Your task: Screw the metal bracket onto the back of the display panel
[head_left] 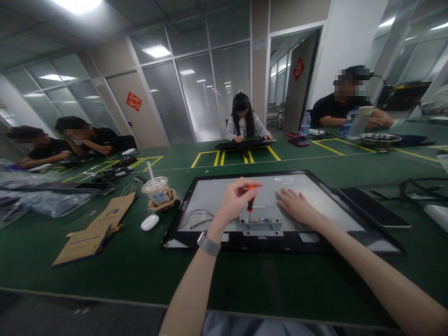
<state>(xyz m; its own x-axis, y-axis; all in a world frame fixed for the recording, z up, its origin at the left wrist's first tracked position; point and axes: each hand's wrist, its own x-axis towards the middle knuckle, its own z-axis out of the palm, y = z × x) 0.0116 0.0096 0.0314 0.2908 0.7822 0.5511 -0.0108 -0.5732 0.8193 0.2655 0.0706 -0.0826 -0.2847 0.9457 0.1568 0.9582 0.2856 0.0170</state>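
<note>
A flat display panel [210,191] with a black frame lies back side up on the table in front of me. My left hand [240,196] grips an orange and black screwdriver [251,198] by its handle. The screwdriver stands upright, its shaft pointing down at a metal bracket [262,227] with connectors near the panel's close edge. Whether the tip sits in a screw is too small to tell. My right hand [296,205] lies flat on the panel, fingers spread, to the right of the bracket. Thin cables [199,219] run across the panel left of the bracket.
Left of the panel are a drink cup [157,191], a white mouse [150,222] and a brown paper bag [94,233]. A dark flat slab [373,207] and cables lie on the right. Across the green table [140,280], a person [243,119] handles another panel. Other people sit at both sides.
</note>
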